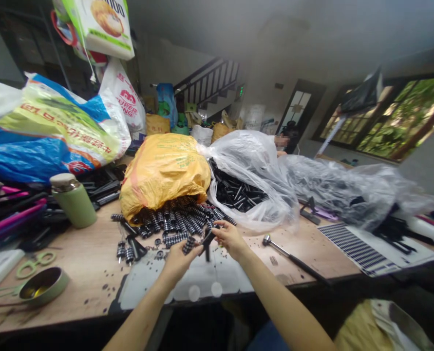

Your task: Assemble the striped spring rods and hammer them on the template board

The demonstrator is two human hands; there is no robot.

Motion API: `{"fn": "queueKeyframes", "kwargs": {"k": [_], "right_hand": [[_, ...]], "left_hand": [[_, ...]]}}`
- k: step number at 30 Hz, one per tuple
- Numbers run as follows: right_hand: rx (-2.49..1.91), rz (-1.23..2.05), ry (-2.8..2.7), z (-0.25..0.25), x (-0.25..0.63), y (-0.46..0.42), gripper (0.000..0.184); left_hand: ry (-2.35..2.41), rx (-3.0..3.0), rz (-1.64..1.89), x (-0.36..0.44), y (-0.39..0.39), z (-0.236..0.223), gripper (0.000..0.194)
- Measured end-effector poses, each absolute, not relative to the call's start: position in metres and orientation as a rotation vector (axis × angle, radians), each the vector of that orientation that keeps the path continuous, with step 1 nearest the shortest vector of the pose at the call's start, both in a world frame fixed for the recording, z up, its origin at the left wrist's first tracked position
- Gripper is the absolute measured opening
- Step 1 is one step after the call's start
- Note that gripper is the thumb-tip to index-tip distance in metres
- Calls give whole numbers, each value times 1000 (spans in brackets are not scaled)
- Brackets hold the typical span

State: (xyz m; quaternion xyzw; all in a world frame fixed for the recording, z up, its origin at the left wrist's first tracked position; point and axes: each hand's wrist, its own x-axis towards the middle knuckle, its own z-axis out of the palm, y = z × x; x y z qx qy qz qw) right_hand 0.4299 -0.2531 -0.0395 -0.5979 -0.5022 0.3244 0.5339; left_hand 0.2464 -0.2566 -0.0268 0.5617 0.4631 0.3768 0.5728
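Black piece point(207, 242) is pinched between both hands, left point(182, 261) and right point(229, 239), yellow bag point(169, 170) just beyond them.

Cluttered workshop table point(92, 253), bagged black parts point(235, 190), hammer point(293, 259)

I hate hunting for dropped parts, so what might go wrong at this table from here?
Small dark bits lie loose near the table's front edge, so the left forearm might brush some off. The metal-headed tool has its handle reaching toward that edge; the right arm could knock it down. Ridged parts lie piled at the mouth of the yellow bag, so a nudge might spread them.
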Motion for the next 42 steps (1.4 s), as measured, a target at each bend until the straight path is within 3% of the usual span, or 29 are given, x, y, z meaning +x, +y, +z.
{"fn": "queueKeyframes", "kwargs": {"k": [4, 7, 10, 15, 28, 36, 39, 42], "right_hand": [[-1350, 775, -1286, -37, 403, -268, 59], [-1347, 525, -1639, -34, 397, -280, 84], [-1413, 313, -1835, -36, 394, -289, 93], [-1263, 453, -1955, -37, 386, -306, 108], [-1147, 631, -1864, -46, 368, -318, 105], [-1328, 631, -1765, -57, 362, -328, 103], [-1443, 568, -1768, -70, 359, -332, 103], [-1547, 415, -1749, -86, 356, -334, 101]], "left_hand": [[1027, 1238, 783, 257, -253, -31, 34], [1055, 1207, 843, 253, -255, -41, 33], [1022, 1209, 863, 247, -259, -45, 33], [800, 956, 926, 241, -264, -42, 42], [905, 753, 890, 249, -278, -30, 21], [944, 750, 788, 252, -278, -51, 21], [957, 886, 804, 254, -280, -65, 27], [984, 1390, 936, 256, -286, -82, 32]]}}
